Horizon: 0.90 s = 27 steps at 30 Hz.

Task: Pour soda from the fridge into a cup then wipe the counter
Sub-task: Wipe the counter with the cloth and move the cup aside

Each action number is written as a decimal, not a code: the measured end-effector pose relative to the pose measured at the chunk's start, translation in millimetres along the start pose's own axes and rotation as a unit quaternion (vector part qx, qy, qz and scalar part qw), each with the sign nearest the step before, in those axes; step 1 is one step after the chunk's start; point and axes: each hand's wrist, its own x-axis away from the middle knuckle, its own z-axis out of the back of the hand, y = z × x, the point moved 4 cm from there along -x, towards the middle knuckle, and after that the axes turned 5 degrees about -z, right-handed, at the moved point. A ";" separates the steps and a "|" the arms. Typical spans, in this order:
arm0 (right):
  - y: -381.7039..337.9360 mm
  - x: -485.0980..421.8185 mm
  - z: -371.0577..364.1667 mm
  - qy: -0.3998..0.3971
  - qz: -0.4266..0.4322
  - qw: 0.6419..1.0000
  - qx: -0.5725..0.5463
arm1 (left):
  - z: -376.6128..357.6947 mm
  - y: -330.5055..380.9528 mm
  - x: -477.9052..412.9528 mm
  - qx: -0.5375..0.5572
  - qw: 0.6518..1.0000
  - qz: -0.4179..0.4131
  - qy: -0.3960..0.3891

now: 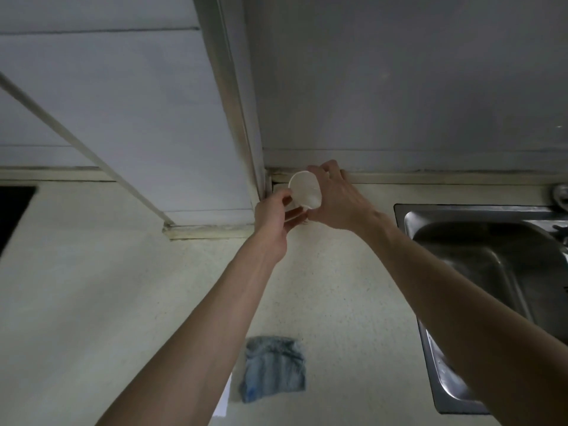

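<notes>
A pale speckled table (129, 287) runs under grey wall panels, with a steel sink (479, 290) sunk into its right side and a dark opening at the far left edge. Both my arms reach to the table's back edge, into the corner where the wall steps forward. There I hold a white cup (304, 190), tipped so its open mouth faces me. My right hand (335, 198) is wrapped around its right side, thumb below the rim and fingers spread behind it. My left hand (275, 218) pinches its left rim between thumb and fingers. I cannot tell whether the cup touches the table. Near the front edge, between my forearms, lies a crumpled blue-grey cloth (273, 368), with a white sheet (224, 401) just beside its left side.
</notes>
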 end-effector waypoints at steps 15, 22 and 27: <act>-3.3 28.0 35.2 0.016 -0.046 0.999 0.000 | 40.2 16.5 53.2 0.004 0.999 -0.041 -0.006; -53.2 144.9 18.9 0.071 -0.032 0.995 -0.059 | 126.6 -5.3 160.5 -0.166 0.978 -0.121 0.031; -87.7 233.5 -86.5 -0.075 0.016 0.995 -0.058 | 173.1 -91.6 215.9 -0.542 0.820 -0.168 -0.071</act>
